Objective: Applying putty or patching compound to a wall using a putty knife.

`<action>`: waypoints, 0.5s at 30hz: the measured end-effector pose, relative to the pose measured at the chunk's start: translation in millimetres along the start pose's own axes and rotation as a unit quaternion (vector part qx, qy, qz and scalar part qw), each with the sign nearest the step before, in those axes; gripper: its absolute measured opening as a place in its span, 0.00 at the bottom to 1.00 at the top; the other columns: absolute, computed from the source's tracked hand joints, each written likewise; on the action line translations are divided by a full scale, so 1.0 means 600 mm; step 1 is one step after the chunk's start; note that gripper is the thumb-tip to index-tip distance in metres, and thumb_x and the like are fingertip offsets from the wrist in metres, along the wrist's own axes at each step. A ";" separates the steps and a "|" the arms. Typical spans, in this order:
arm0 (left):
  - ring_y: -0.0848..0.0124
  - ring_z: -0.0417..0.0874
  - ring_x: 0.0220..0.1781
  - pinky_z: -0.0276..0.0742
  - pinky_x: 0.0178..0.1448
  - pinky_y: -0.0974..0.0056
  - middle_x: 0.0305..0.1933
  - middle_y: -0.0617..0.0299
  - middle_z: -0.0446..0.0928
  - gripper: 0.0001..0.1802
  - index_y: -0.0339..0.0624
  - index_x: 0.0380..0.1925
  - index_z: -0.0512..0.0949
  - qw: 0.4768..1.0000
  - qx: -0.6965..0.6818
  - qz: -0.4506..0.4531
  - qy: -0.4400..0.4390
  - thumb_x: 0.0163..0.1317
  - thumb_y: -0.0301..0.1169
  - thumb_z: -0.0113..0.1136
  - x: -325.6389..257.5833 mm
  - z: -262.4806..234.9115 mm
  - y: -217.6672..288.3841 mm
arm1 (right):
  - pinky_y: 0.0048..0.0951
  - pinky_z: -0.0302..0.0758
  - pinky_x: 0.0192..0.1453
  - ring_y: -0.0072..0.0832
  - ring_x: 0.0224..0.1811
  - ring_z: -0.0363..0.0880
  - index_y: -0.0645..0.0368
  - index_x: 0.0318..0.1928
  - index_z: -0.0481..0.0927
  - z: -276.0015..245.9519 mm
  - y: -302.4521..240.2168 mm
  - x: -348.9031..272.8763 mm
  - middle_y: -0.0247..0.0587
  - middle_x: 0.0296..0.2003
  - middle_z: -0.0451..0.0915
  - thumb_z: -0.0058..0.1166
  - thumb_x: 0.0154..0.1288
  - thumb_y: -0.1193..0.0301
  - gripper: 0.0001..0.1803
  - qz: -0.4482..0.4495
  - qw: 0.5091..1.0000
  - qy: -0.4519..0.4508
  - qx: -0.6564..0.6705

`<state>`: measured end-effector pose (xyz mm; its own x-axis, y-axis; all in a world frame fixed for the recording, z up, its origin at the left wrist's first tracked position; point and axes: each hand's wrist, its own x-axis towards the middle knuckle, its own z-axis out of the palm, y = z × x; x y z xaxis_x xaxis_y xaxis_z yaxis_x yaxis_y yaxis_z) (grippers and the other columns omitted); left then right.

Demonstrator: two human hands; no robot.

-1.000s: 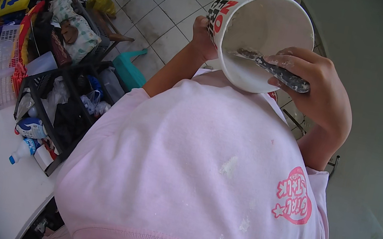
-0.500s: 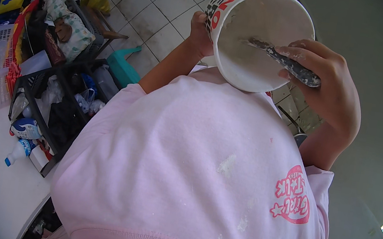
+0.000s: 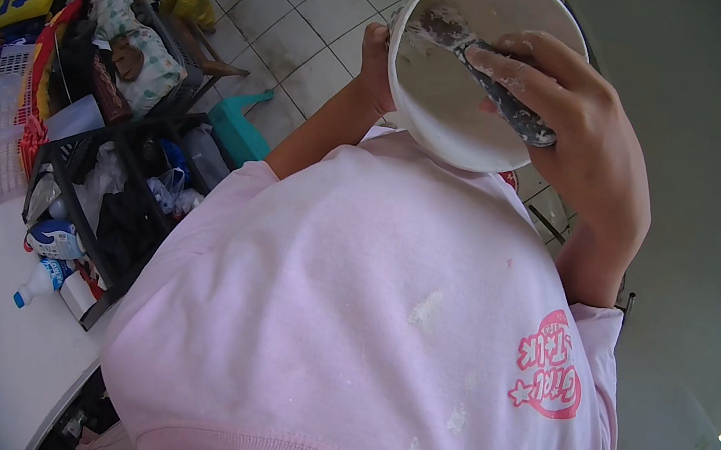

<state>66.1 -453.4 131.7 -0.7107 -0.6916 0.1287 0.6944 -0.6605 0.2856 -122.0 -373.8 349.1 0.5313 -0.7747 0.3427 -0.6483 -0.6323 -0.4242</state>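
A white plastic bucket is held up in front of my chest, its mouth tilted toward me. Whitish paste coats its inner wall. My left hand grips the bucket's left side, with most of the fingers hidden behind it. In my right hand is a putty knife with a dark, paste-speckled handle. Its paste-smeared blade end reaches inside the bucket against the upper left wall. White smudges mark my right fingers and my pink shirt.
At left stand a black shelf rack with bags and bottles, a teal plastic item, and a crate with a patterned pillow. A plain wall rises on the right. Tiled floor lies beyond.
My right hand has moved left and deeper into the bucket, taking the putty knife to the upper left inner wall. The bucket has shifted slightly up and left, and more paste shows on the blade.
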 end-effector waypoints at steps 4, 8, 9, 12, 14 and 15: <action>0.49 0.76 0.67 0.74 0.69 0.41 0.69 0.46 0.72 0.52 0.46 0.71 0.67 0.792 -0.343 -0.106 0.493 0.47 0.61 0.60 0.044 0.124 0.050 | 0.42 0.80 0.49 0.44 0.45 0.81 0.61 0.49 0.85 0.005 -0.005 -0.008 0.44 0.44 0.80 0.65 0.49 0.84 0.22 0.024 0.999 -0.033 -0.008; 0.48 0.76 0.67 0.73 0.70 0.42 0.69 0.48 0.72 0.51 0.46 0.71 0.67 0.778 -0.355 -0.120 0.504 0.47 0.59 0.61 0.031 0.075 0.035 | 0.43 0.79 0.49 0.45 0.46 0.81 0.62 0.49 0.84 0.002 -0.008 -0.020 0.44 0.43 0.80 0.64 0.48 0.84 0.23 0.022 0.999 -0.037 -0.008; 0.48 0.75 0.67 0.73 0.70 0.41 0.69 0.47 0.72 0.51 0.46 0.71 0.67 0.930 -0.269 -0.088 0.233 0.47 0.59 0.61 0.008 0.008 0.009 | 0.44 0.80 0.50 0.47 0.47 0.82 0.60 0.51 0.84 -0.001 -0.013 -0.019 0.46 0.47 0.80 0.66 0.49 0.83 0.25 0.034 0.997 -0.065 -0.001; 0.48 0.75 0.68 0.73 0.69 0.41 0.69 0.46 0.72 0.51 0.45 0.71 0.67 0.932 -0.279 -0.086 0.214 0.47 0.59 0.61 0.032 0.079 0.030 | 0.44 0.79 0.50 0.48 0.48 0.81 0.61 0.51 0.83 0.002 -0.009 -0.036 0.47 0.46 0.80 0.65 0.48 0.83 0.25 0.063 0.995 -0.081 0.006; 0.48 0.75 0.68 0.73 0.69 0.41 0.69 0.46 0.72 0.51 0.44 0.71 0.67 0.791 -0.374 -0.102 0.473 0.47 0.59 0.60 0.033 0.079 0.031 | 0.44 0.78 0.48 0.47 0.47 0.80 0.64 0.49 0.83 0.002 -0.009 -0.040 0.46 0.42 0.79 0.62 0.47 0.84 0.23 0.065 0.995 -0.075 0.011; 0.47 0.75 0.68 0.73 0.69 0.41 0.69 0.46 0.71 0.51 0.45 0.71 0.67 0.931 -0.284 -0.075 0.217 0.47 0.59 0.60 0.014 0.003 0.008 | 0.44 0.78 0.48 0.47 0.46 0.80 0.65 0.49 0.83 0.001 -0.011 -0.037 0.46 0.42 0.79 0.62 0.46 0.85 0.24 0.064 0.994 -0.084 0.016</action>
<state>63.6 -461.8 136.2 -0.7782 -0.5502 -0.3026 0.6254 -0.7229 -0.2939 -129.2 -352.1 344.1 0.5311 -0.8356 0.1405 -0.7003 -0.5262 -0.4824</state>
